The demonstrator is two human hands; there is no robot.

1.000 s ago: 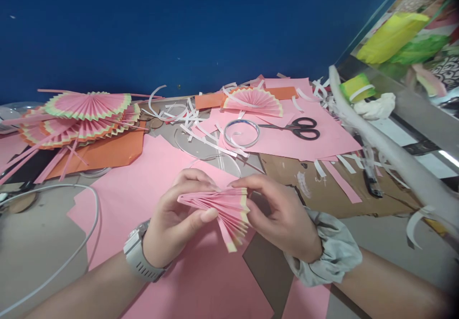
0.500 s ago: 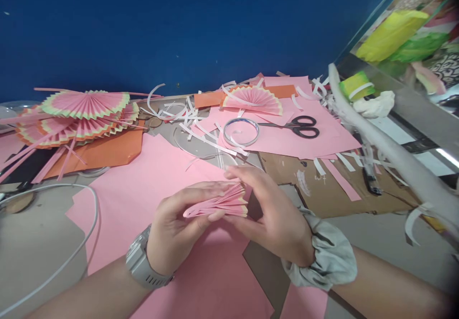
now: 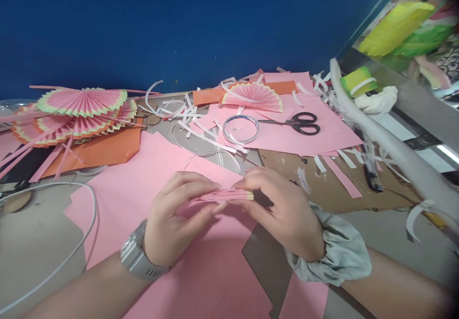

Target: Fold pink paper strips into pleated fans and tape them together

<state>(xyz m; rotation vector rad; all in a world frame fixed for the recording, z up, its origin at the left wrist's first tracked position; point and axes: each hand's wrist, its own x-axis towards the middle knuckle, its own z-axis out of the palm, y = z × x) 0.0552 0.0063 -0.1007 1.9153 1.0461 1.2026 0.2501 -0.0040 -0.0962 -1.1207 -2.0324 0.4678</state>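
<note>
A pleated pink paper fan [image 3: 229, 195] with a pale yellow end is pressed flat into a narrow stack between both hands. My left hand [image 3: 182, 216], with a grey watch at the wrist, is closed on its left part, fingertips above and thumb below. Pinching it nearer the yellow end is my right hand [image 3: 278, 209], which has a grey-green scrunchie at the wrist. The fan's left end is partly hidden by my left fingers. Beneath the hands lies a large pink paper sheet [image 3: 132, 185].
Finished-looking pleated fans [image 3: 84, 103] are stacked at the left, and another fan [image 3: 251, 96] lies at the back. Black scissors [image 3: 304, 123] and a tape roll [image 3: 241, 129] rest on pink paper. Cardboard [image 3: 287, 166], a cutter [image 3: 372, 178] and a white wire loop [image 3: 95, 209] lie around.
The fan's pleats were partly spread at the right end and are now squeezed together into a thin stack. My right hand has shifted slightly right.
</note>
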